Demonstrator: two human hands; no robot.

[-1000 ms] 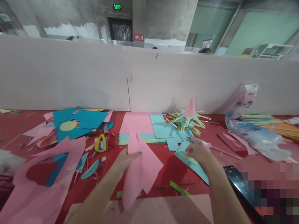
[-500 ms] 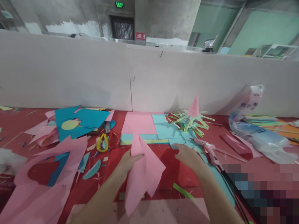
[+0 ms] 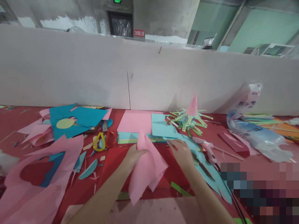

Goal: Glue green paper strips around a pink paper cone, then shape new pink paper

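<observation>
My left hand (image 3: 136,155) is closed on a pink sheet of paper (image 3: 147,169), gripped near its upper narrow end. The sheet is curled and folded over, with one corner pointing right and another hanging down toward me. To the right of the paper and apart from it, my right hand (image 3: 181,151) hovers with its fingers stretched to the left, holding nothing that I can see. Beyond the hands lie a pink stack sheet (image 3: 135,121) and a light blue sheet (image 3: 163,124). A pink glue gun (image 3: 209,149) lies just right of my right hand.
A pink paper cone (image 3: 192,105) tops a green-and-blue paper piece (image 3: 190,121) at the back. Yellow-handled scissors (image 3: 99,142) and pink and blue cut paper (image 3: 56,174) lie left. A plastic bag (image 3: 259,133) sits right. A white partition (image 3: 177,77) stands behind.
My right hand has shifted slightly left, its fingers now drawn closer together. The pink paper in my left hand has turned a little and its lower tip has risen.
</observation>
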